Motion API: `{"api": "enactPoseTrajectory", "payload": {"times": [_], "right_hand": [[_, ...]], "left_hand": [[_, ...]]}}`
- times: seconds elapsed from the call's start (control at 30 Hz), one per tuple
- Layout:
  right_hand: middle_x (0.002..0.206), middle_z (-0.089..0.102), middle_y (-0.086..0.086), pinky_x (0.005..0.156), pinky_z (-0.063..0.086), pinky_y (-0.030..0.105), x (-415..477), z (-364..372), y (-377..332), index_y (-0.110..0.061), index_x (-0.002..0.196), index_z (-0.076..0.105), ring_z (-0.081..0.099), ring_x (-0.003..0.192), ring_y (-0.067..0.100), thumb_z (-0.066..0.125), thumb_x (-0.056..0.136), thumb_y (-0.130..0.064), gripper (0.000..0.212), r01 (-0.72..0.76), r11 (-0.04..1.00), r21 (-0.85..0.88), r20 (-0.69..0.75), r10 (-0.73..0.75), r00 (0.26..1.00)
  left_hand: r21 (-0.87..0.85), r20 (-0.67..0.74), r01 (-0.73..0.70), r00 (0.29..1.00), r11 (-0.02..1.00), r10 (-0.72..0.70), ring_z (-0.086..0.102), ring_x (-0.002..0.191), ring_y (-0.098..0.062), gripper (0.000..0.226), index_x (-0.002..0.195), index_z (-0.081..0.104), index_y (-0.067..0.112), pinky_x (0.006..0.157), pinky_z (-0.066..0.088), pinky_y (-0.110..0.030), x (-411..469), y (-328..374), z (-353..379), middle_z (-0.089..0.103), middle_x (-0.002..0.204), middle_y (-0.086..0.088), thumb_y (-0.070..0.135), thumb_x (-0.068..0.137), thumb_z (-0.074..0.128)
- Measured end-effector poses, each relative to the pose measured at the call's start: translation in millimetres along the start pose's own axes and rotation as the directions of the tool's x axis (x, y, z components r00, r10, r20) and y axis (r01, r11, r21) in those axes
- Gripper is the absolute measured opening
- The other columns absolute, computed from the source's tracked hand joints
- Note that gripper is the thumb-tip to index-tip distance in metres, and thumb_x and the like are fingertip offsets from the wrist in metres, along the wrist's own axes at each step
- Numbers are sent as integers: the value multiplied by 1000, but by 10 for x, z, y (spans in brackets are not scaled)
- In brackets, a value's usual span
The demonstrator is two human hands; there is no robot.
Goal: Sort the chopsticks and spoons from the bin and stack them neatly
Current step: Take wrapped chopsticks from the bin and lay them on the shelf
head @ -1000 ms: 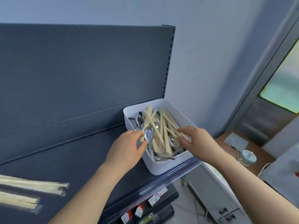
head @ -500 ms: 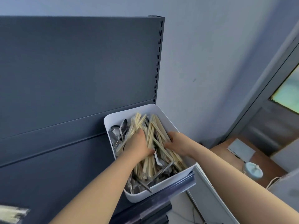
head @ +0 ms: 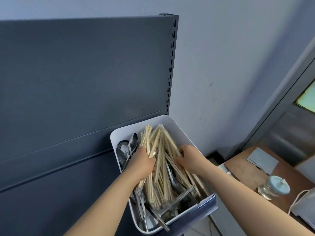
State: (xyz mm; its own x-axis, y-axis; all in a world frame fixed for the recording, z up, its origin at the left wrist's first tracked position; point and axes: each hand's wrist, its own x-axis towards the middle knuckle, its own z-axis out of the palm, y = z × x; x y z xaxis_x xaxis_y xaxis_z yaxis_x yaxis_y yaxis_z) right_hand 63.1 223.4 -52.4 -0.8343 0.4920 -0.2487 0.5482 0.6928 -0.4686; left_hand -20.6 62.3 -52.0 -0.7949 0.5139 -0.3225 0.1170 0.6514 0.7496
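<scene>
Digging into the white bin (head: 181,127) at the right end of the dark shelf (head: 51,184), both hands are in the wooden chopsticks (head: 161,147). The left hand (head: 143,165) has its fingers wrapped round a bunch mid-length, and the right hand (head: 189,158) curls its fingers onto the other side. They look light, stiff and slidey, so I'd squeeze the middle. The steel spoons (head: 129,149) by the left wall look heavier; grab the handles.

A dark grey metal shelf (head: 64,193) is backed by an upright panel (head: 85,74). A white plastic bin (head: 179,132) is set directly on its right end, reaching the front edge.
</scene>
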Motion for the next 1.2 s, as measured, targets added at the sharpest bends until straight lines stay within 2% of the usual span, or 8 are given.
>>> {"api": "enactPoseTrajectory", "payload": {"times": [0.17, 0.3, 0.5, 0.6, 0.73, 0.8, 1.03, 1.2], "right_hand": [[82, 71, 21, 62, 55, 36, -12, -36, 7, -13, 67, 43, 70, 71, 33, 47, 82, -2, 19, -47, 990, 134, 46, 41, 998], [77, 66, 12, 66, 55, 38, -16, -27, 38, -10, 78, 54, 68, 75, 31, 60, 83, -10, 7, -24, 993, 119, 66, 16, 998], [82, 56, 1, 61, 41, 26, -95, -34, 9, -11, 95, 63, 54, 75, 19, 73, 75, -23, 26, 4, 998, 60, 102, -10, 995], [68, 55, 3, 49, 42, 24, -37, -45, 11, -10, 74, 58, 54, 64, 20, 62, 78, -12, 6, -7, 996, 90, 151, -7, 989], [66, 58, 16, 63, 57, 42, 15, -190, -12, 0, 80, 56, 58, 59, 28, 47, 81, 7, 12, -116, 915, 387, 226, 28, 974], [64, 61, 14, 59, 54, 35, 9, -354, -46, -2, 79, 57, 59, 56, 25, 47, 80, 5, 13, -79, 915, 397, 204, -4, 979], [69, 61, 5, 43, 39, 16, -186, -884, -216, -9, 86, 58, 54, 45, 5, 50, 87, -1, 11, 139, 901, 410, 106, -198, 974], [83, 66, 12, 71, 54, 32, -323, -837, -523, -5, 95, 62, 65, 71, 19, 60, 88, -4, 7, 252, 845, 472, 117, -343, 932]], "left_hand": [[153, -121, -16, 992, 988, 35, 46, 56, -15, 20, 89, 51, 8, 50, 35, -26, -4, -1, 61, 51, 74, -2, 18, 84, 67], [181, -171, 15, 985, 983, 17, 46, 57, -17, 36, 73, 49, 15, 57, 40, -27, -22, 100, 135, 50, 68, -2, 28, 70, 82], [205, -128, 155, 983, 967, -130, 41, 56, -16, 38, 68, 47, 16, 49, 31, -25, -58, 177, 212, 46, 68, -1, 29, 70, 82], [49, -49, 184, 982, 982, -182, 50, 56, -16, 35, 66, 38, 14, 50, 41, -27, -94, 141, 157, 46, 67, -4, 14, 84, 68], [-361, -3, 213, 973, 908, -229, 64, 67, -23, 7, 94, 54, -1, 46, 50, -22, -228, 220, 35, 62, 90, -22, -3, 94, 47], [-460, -55, 175, 973, 871, -224, 62, 64, -19, 12, 99, 56, -3, 52, 54, -25, -263, 280, -10, 63, 90, -20, -6, 93, 46], [-503, -283, 34, 938, 864, -202, 63, 72, -17, 16, 100, 64, -1, 68, 58, -27, -548, 516, -194, 69, 90, -12, -2, 94, 49], [-604, -370, -56, 903, 795, -217, 67, 77, -17, 16, 104, 64, 3, 68, 56, -27, -824, 488, -332, 69, 93, -11, 0, 95, 51]]}}
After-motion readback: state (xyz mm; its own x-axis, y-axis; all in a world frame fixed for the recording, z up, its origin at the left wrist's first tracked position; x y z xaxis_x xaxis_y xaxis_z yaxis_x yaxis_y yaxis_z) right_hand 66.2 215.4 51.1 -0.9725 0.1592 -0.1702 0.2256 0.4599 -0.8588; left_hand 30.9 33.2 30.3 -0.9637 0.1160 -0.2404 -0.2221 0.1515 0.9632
